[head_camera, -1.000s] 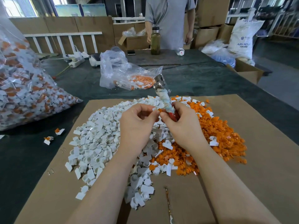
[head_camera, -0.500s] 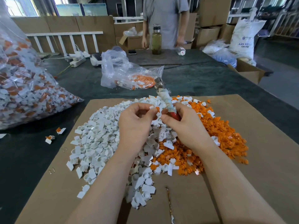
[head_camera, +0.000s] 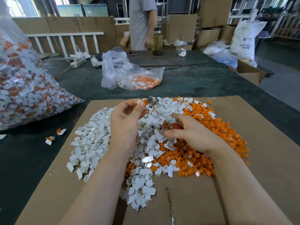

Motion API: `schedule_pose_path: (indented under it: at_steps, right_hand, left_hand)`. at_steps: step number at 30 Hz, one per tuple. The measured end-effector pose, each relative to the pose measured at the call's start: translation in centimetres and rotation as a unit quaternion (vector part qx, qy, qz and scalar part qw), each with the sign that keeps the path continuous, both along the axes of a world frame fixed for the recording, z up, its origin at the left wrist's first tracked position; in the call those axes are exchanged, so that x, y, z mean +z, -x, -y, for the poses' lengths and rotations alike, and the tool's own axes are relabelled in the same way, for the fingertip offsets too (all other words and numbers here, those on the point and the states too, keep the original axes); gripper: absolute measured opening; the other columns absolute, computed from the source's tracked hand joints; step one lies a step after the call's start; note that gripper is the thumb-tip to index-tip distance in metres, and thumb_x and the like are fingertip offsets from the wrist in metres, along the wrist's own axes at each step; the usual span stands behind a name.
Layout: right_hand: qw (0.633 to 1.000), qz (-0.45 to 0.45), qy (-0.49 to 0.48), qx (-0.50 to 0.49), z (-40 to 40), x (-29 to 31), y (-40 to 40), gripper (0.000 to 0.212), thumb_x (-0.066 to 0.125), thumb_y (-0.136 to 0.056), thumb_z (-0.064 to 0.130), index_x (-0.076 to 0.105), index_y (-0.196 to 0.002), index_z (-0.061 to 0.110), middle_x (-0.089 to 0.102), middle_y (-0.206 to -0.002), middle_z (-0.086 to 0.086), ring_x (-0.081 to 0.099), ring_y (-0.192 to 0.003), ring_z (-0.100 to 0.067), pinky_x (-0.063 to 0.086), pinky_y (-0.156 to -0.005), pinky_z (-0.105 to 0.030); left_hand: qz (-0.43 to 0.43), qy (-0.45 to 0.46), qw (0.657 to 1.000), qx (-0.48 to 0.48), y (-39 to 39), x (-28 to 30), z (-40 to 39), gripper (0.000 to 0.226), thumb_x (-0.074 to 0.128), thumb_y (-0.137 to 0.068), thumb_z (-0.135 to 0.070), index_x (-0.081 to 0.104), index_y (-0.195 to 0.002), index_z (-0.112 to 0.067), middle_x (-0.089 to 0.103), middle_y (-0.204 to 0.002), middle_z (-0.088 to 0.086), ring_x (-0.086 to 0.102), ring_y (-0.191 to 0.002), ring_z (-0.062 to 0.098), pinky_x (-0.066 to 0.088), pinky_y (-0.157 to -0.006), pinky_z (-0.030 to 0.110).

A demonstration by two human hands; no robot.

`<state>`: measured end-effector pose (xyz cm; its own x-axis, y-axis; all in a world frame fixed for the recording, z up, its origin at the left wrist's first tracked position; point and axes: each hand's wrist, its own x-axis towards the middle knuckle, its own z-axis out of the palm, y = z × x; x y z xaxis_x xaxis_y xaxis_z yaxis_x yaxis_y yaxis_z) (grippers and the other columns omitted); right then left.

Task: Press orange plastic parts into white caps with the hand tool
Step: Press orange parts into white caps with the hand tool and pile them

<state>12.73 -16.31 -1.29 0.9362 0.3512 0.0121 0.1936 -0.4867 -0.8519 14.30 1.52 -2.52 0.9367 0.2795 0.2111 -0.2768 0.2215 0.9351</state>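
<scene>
Left hand: the left hand [head_camera: 128, 117] is raised above the piles; a white cap [head_camera: 140, 101] with an orange part [head_camera: 145, 101] showing at its edge is pinched between thumb and fingertips, right at the tool's head.
Right hand: the right hand [head_camera: 188, 133] is curled round the handle of the hand tool [head_camera: 160, 111]; the metal head [head_camera: 152, 101] is pointed up and away, toward the pinched cap.
Hand tool: a short stick with a metal tip, a wrapped middle and a red end within the grip; it is judged stiff and light; it is best held low on the wrapped handle, as it is now, so that force runs straight along the shaft.
White caps: a loose heap [head_camera: 94, 140] lies on the left of the cardboard sheet [head_camera: 259, 143]; each is judged small, rigid and very light; smooth plastic may slip, so a pinch by the flat tab, leaving the cup open, would be preferred.
Orange parts: a heap [head_camera: 211, 127] lies to the right of the white one, touching it and mixed at the seam; the pieces are judged tiny and slightly springy, easily flicked away if pressed off-centre.
Finished pieces: a large clear bag [head_camera: 24, 88] of white-and-orange pieces sits at the left on the dark table [head_camera: 194, 82]; a smaller bag [head_camera: 129, 78] lies beyond the cardboard.
Risk: a skewed press is judged likely to pop the cap out of the fingers.
</scene>
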Motion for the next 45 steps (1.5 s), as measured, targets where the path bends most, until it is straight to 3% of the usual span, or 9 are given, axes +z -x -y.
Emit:
schedule_pose_path:
  at_steps: [7, 10, 14, 22, 27, 31, 37, 42, 45]
  right_hand:
    - [0.999, 0.016, 0.019, 0.020, 0.0, -0.3, -0.1, 0.018, 0.068, -0.089, 0.024, 0.062, -0.099, 0.011, 0.060, -0.083, -0.005, 0.057, -0.073, -0.019, 0.048, -0.072, -0.042]
    - [0.998, 0.048, 0.043, 0.010, -0.2, -0.5, -0.3, 0.007, 0.066, -0.089, 0.022, 0.061, -0.089, 0.017, 0.053, -0.068, 0.009, 0.049, -0.057, -0.002, 0.041, -0.060, -0.027]
    - [0.996, 0.075, 0.050, 0.010, -0.7, -0.7, -0.3, 0.010, 0.063, -0.091, 0.022, 0.059, -0.085, 0.030, 0.058, -0.070, 0.011, 0.055, -0.057, 0.002, 0.039, -0.053, -0.012]
    - [0.995, 0.073, 0.073, 0.004, -0.7, -1.1, -0.5, 0.027, 0.058, -0.089, 0.008, 0.058, -0.080, 0.033, 0.059, -0.065, 0.033, 0.053, -0.056, 0.006, 0.039, -0.050, -0.011]
    - [0.990, 0.104, 0.100, -0.009, -0.9, -1.2, -0.5, 0.007, 0.063, -0.091, 0.026, 0.059, -0.086, 0.029, 0.059, -0.071, 0.010, 0.052, -0.059, -0.003, 0.040, -0.056, -0.024]
    - [0.985, 0.142, 0.081, -0.062, -0.7, -1.1, -0.5, 0.009, 0.065, -0.090, 0.028, 0.060, -0.088, 0.022, 0.058, -0.072, 0.007, 0.052, -0.063, -0.010, 0.041, -0.058, -0.029]
    - [0.973, 0.173, 0.073, -0.132, 0.0, -1.0, -0.7, 0.007, 0.060, -0.091, 0.018, 0.058, -0.086, 0.013, 0.056, -0.072, 0.002, 0.050, -0.065, -0.016, 0.041, -0.058, -0.036]
    - [0.963, 0.196, 0.112, -0.148, 0.3, -1.3, -0.8, 0.012, 0.060, -0.091, 0.022, 0.054, -0.081, 0.019, 0.055, -0.069, 0.006, 0.050, -0.062, -0.012, 0.034, -0.054, -0.028]
    - [0.959, 0.200, 0.128, -0.156, 0.4, -1.3, -1.0, 0.019, 0.059, -0.091, 0.023, 0.048, -0.076, 0.025, 0.052, -0.065, 0.008, 0.047, -0.059, -0.009, 0.030, -0.052, -0.025]
  left_hand:
    - [-0.006, -0.006, 1.000, -0.004, -0.1, 0.0, -0.1, 0.011, 0.068, -0.089, -0.003, 0.069, -0.086, -0.014, 0.073, -0.073, -0.007, 0.070, -0.068, 0.009, 0.056, -0.071, 0.020]
    - [-0.009, 0.004, 1.000, -0.005, -0.1, 0.1, 0.0, 0.011, 0.068, -0.088, -0.003, 0.069, -0.085, -0.013, 0.072, -0.071, -0.007, 0.069, -0.066, 0.008, 0.055, -0.068, 0.018]
    - [-0.015, 0.026, 1.000, -0.007, -0.1, 0.3, -0.1, 0.012, 0.068, -0.088, -0.001, 0.069, -0.083, -0.012, 0.072, -0.069, -0.007, 0.068, -0.062, 0.007, 0.054, -0.065, 0.017]
    - [-0.026, 0.023, 0.999, -0.005, 0.0, 0.2, -0.2, 0.012, 0.067, -0.088, 0.000, 0.069, -0.084, -0.011, 0.072, -0.069, -0.006, 0.067, -0.063, 0.007, 0.054, -0.066, 0.017]
    - [-0.044, 0.031, 0.999, -0.005, 0.0, 0.6, -0.6, 0.010, 0.068, -0.087, -0.002, 0.070, -0.086, -0.011, 0.073, -0.073, -0.004, 0.069, -0.067, 0.008, 0.055, -0.068, 0.019]
    - [-0.017, 0.020, 0.989, 0.145, -0.4, 0.9, -4.3, 0.011, 0.074, -0.084, -0.012, 0.073, -0.083, -0.023, 0.076, -0.083, -0.006, 0.071, -0.080, 0.009, 0.056, -0.072, 0.018]
    - [-0.109, 0.009, 0.894, 0.435, -1.2, -2.0, -12.1, 0.009, 0.074, -0.083, -0.016, 0.071, -0.086, -0.024, 0.073, -0.089, -0.004, 0.071, -0.082, 0.010, 0.059, -0.082, 0.029]
    - [-0.181, 0.038, 0.868, 0.460, -1.8, -3.9, -14.2, 0.013, 0.063, -0.091, -0.012, 0.072, -0.098, -0.019, 0.072, -0.100, 0.001, 0.068, -0.085, 0.007, 0.050, -0.070, 0.015]
    - [-0.218, 0.033, 0.869, 0.443, -1.9, -3.9, -14.3, 0.023, 0.058, -0.093, -0.006, 0.072, -0.107, -0.019, 0.070, -0.110, 0.002, 0.066, -0.095, 0.010, 0.049, -0.076, 0.015]
